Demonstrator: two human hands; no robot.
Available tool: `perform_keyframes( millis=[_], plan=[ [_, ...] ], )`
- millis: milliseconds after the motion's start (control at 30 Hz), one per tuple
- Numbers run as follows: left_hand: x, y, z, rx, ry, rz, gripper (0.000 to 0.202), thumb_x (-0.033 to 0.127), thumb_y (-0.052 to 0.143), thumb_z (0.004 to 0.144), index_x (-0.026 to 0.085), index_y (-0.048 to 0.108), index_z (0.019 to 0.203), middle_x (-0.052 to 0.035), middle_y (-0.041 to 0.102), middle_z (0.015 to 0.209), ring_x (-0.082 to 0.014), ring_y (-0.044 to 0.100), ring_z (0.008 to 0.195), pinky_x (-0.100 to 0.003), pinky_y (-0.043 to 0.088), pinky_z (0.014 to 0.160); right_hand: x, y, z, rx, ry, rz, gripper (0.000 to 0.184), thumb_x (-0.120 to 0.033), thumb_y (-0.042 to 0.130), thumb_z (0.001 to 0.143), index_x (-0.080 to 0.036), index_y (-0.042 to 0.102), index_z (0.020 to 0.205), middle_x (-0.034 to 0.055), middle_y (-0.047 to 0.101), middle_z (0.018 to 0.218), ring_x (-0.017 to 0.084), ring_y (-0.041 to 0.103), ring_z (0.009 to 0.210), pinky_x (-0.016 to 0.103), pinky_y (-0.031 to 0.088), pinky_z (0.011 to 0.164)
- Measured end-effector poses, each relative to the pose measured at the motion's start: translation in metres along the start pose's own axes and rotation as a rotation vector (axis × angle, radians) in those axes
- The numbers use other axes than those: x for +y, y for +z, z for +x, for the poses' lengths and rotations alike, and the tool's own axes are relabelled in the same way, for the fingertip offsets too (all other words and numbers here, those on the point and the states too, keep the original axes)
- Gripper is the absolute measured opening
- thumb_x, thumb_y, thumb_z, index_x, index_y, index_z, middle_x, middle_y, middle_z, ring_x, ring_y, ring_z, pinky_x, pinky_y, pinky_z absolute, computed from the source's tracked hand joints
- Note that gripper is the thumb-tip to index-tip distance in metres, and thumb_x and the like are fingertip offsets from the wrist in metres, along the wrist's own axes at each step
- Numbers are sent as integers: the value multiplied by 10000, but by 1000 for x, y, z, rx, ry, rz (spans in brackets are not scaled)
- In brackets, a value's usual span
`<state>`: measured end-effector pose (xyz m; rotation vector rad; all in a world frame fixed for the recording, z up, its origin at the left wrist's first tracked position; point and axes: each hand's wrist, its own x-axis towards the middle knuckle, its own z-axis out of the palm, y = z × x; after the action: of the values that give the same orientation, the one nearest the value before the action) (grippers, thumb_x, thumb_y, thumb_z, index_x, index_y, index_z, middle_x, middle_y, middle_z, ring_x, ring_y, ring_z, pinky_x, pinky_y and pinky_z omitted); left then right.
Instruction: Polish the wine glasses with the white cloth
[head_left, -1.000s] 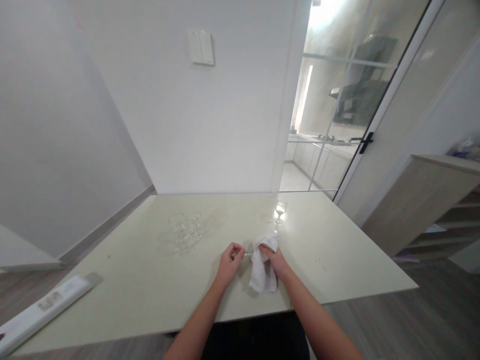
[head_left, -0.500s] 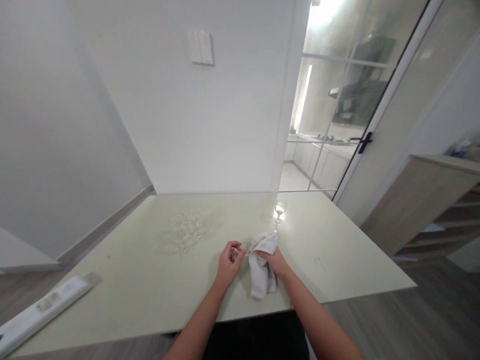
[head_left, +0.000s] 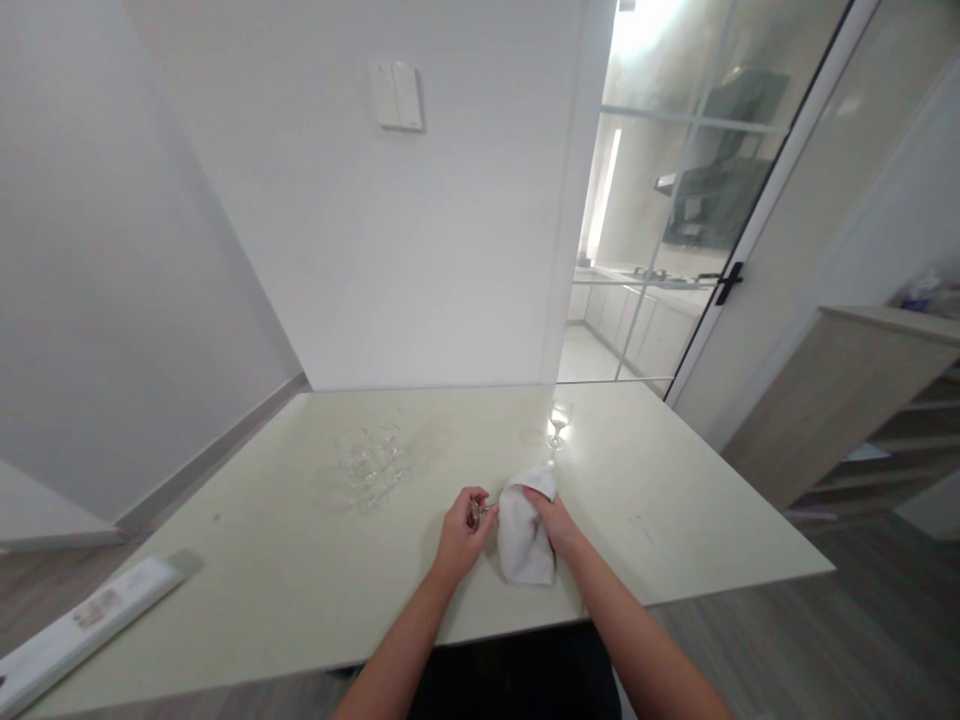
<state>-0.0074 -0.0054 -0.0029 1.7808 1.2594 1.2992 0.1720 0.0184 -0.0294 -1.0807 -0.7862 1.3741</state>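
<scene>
My left hand (head_left: 463, 527) pinches the foot and stem of a small clear stemmed glass (head_left: 480, 512) held sideways just above the pale table (head_left: 262, 570). My right hand (head_left: 551, 520) is wrapped in a white cloth (head_left: 523, 530) that covers the bowl end of that glass. The two hands are close together near the table's front middle. Most of the held glass is hidden under the cloth.
A cluster of several clear glasses (head_left: 369, 460) stands at the left of the table's middle. One stemmed glass (head_left: 557, 424) stands alone near the far right. A long white box (head_left: 86, 625) lies at the front left corner. A wooden shelf unit (head_left: 855, 400) stands at the right.
The cloth has shifted on the glass: its hanging end has drawn up and now lies closer round my right hand. My left hand stays pinched on the stem.
</scene>
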Motion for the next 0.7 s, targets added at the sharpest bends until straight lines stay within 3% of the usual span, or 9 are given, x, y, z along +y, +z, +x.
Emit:
perform_keyframes(
  millis=[133,333,500,600,700],
  plan=[
    [-1,-1,2,14,-42,15,222,411,565,835,194,515,830,49,472,632,-107,432,557,-225,341,552,0,-1,0,-10,-17,-28,457,-432,787,607,-173,662,962,55,725,920,221,654,840,342,507,799],
    [-7,1,6,67,-102,-21,281,463,543,828,197,496,753,44,485,635,-113,439,561,-229,333,552,0,1,0,-17,4,-13,448,-418,774,590,-162,674,944,39,730,894,209,657,821,336,498,826],
    [-19,0,11,104,-179,-104,321,491,495,842,201,478,703,37,472,616,-134,464,587,-242,358,572,1,-1,-1,-56,120,85,318,-474,581,674,-178,666,754,34,716,714,240,672,767,366,522,797],
    [-22,-1,11,116,-200,-131,322,476,463,860,204,469,688,39,445,588,-137,445,570,-246,348,561,2,-7,1,-97,-18,-84,238,-415,624,663,-190,666,731,45,720,729,267,667,856,407,510,851],
    [-19,-1,10,90,-192,-162,314,458,432,885,206,456,700,42,427,597,-131,429,567,-242,343,558,0,-12,3,-319,-245,-264,208,-345,696,652,-193,696,793,57,735,853,257,650,955,417,472,942]
  ],
)
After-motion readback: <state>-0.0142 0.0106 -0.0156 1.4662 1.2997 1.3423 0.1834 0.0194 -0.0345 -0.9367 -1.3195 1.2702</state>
